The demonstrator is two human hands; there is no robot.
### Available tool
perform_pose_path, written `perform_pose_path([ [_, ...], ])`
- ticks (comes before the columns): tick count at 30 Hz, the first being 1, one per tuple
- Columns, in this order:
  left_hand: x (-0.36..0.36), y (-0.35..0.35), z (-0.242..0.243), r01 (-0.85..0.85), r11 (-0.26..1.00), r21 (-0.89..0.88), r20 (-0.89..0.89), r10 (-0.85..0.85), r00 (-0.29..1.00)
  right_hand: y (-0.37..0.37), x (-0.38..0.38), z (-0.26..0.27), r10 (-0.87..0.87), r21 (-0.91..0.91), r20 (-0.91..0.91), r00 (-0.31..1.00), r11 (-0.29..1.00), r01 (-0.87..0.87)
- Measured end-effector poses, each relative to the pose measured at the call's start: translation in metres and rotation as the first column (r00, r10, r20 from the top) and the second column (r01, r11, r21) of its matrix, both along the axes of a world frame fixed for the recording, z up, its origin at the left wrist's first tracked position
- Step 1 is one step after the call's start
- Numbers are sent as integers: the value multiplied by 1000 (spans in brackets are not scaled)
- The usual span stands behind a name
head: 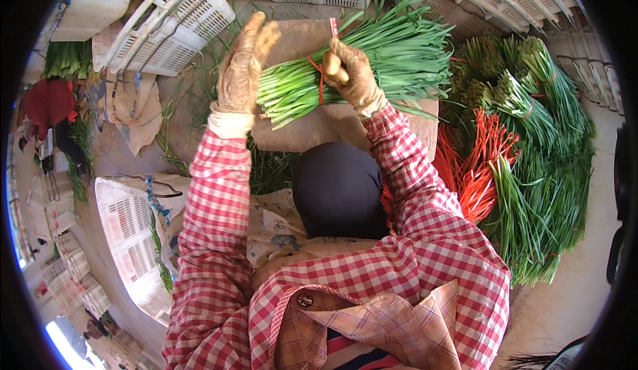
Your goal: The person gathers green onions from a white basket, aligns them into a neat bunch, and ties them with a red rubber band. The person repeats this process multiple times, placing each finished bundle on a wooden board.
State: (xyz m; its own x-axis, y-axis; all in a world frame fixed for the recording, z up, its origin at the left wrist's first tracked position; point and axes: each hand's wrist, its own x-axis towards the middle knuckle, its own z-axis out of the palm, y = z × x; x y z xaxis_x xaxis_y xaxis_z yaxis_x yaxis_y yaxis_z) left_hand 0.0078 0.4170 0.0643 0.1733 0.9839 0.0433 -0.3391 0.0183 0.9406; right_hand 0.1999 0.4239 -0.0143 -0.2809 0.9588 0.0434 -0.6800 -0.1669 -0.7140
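Note:
A bunch of green garlic chives (398, 56) lies across a wooden board (294, 135), pale stem ends to the left and leaf tips to the right. A red tie strip (320, 88) runs around the stems. My right hand (351, 71), in a stained glove, is closed over the bunch on a red strip, whose end (333, 27) sticks up above the fist. My left hand (244, 66), also gloved, is held flat at the cut stem ends with its fingers extended and nothing in its grasp. Whether its palm touches the stems is hard to tell.
Loose red strips (481, 170) lie at right beside piled chive bunches (543, 195). White plastic crates (169, 36) stand at the back left, and another crate (132, 240) is near my left side. My dark-covered knee (339, 190) is before the board. A person (50, 105) bends at far left.

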Motion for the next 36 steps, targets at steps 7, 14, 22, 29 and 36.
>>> perform_pose_path([
  [7, 27, -26, -76, 412, 900, 143, -859, 320, -399, -46, -3, 15, -34, 278, 590, 806, 947, -163],
  [14, 32, -16, -161, -161, 784, 600, -396, 466, 791, -55, -56, 38, -854, 875, 483, 195, 479, -71],
  [22, 26, 12, -58, 370, 927, -57, -981, 16, -192, -137, 5, -24, -142, 129, 840, 524, 990, 62],
  [29, 47, -16, -59, 286, 958, 13, -950, 101, -296, -126, 72, -11, 331, -248, 862, 385, 936, -249],
  [36, 58, -31, -82, 230, 957, 178, -911, 248, -329, -87, 53, 40, -416, 418, 908, 45, 908, -34],
])
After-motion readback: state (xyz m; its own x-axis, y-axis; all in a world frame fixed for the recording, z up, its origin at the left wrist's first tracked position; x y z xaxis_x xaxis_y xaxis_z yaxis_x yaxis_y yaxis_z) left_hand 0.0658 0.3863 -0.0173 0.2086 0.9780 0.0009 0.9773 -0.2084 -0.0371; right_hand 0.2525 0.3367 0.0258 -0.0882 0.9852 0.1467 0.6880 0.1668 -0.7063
